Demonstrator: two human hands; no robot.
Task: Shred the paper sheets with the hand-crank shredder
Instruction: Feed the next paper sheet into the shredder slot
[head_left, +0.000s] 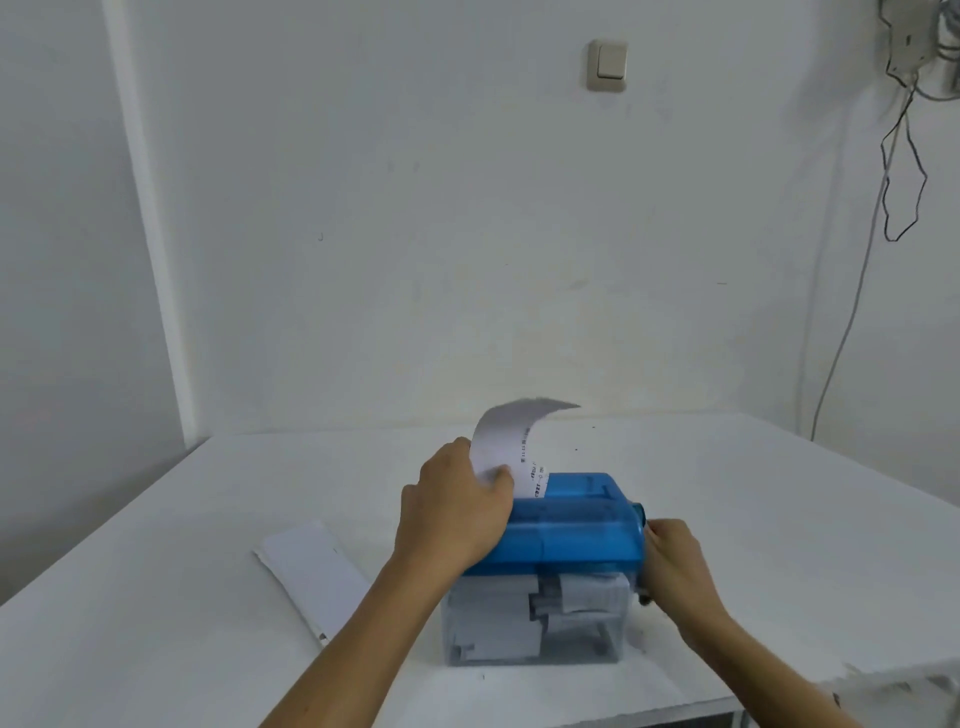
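On a white table (156, 623), near its front edge: a hand-crank shredder (576, 525) with a translucent blue top and a clear bin (498, 623) beneath, packed with pale cut paper. Standing in the top slot, a white paper sheet (506, 441), upper end curling over toward the right. Along its right edge, a line of dark print, too blurred to read. Left hand (457, 514) lying over the left end of the blue top, thumb and fingers pinching the sheet's lower part. Right hand (675, 561) at the shredder's right end, fingers curled round the crank (645, 599), mostly hidden, only a dark tip showing below. Hands apart, one at each end. Left of the shredder, flat on the table, a stack of paper sheets (311, 571). On the wall behind, a light switch (607, 66) and hanging cables (904, 171).
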